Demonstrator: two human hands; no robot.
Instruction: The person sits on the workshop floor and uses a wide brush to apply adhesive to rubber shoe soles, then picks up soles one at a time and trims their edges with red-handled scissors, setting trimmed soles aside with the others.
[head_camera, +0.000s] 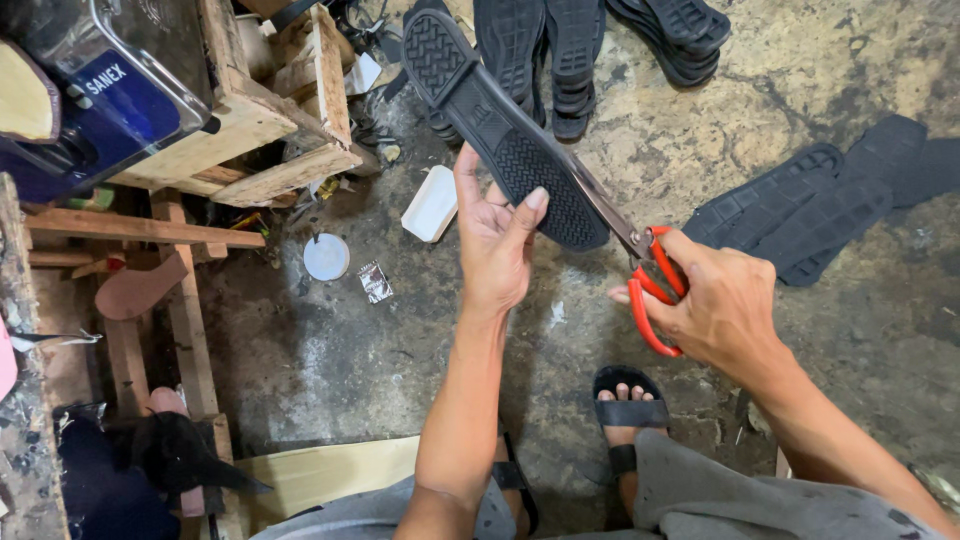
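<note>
The left hand (495, 240) grips a black rubber shoe sole (500, 125) by its near end: the thumb presses on the ribbed tread and the other fingers (468, 175) curl up behind the edge, so the sole is pinched between them. The sole is held in the air, tread up, slanting away from the hand toward the upper left.

The right hand (715, 305) holds a pair of scissors (645, 275) with orange handles; its fingers are closed through and around the loops. The metal blades point up and left and meet the right edge of the sole near its near end. Whether the blades are parted I cannot tell.

Below the hands lies a stained concrete floor (330, 350). The person's foot in a black sandal (625, 410) rests on it, with grey trousers at the bottom edge of the view. More black soles lie on the floor: a stack (550, 50) at the top, another pair (675, 35) to the right of it, and several (820, 200) at the far right.

Left of the hands lie a small white block (432, 203), a round white lid (326, 257) and a scrap of foil wrapper (376, 282). A rough wooden frame (250, 130) fills the upper left, carrying a dark blue container (100, 90).
</note>
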